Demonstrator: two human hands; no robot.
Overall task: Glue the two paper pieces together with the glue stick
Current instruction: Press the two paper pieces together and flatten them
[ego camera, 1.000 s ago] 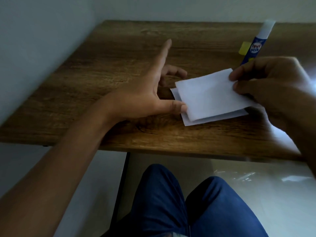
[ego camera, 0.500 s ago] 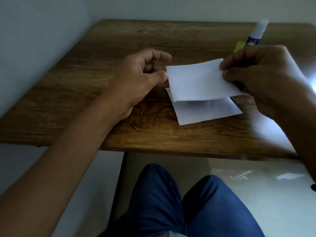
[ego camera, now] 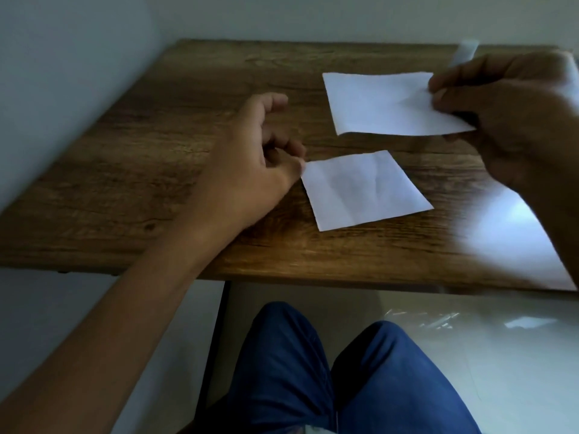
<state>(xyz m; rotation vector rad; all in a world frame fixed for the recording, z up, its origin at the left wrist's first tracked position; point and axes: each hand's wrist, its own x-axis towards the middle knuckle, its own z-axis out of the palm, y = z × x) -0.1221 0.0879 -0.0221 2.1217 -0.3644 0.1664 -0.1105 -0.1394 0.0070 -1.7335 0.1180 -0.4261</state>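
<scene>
Two white paper pieces are apart. The lower paper piece (ego camera: 363, 189) lies flat on the wooden table (ego camera: 175, 126). My left hand (ego camera: 257, 161), fingers curled, meets its left corner with thumb and index tip. The upper paper piece (ego camera: 382, 104) is raised above the table, and my right hand (ego camera: 513, 114) pinches its right edge. That same hand also holds the glue stick (ego camera: 466, 54); only its blurred white cap shows above the knuckles.
A pale wall (ego camera: 62, 73) borders the table on the left and at the back. Bright glare (ego camera: 513, 233) lies on the table's right front. My knees in blue trousers (ego camera: 313, 371) are below the front edge.
My right hand lifted the upper piece off the lower one and carried it back and to the right. My left hand left the upper piece and dropped to the lower piece's left corner.
</scene>
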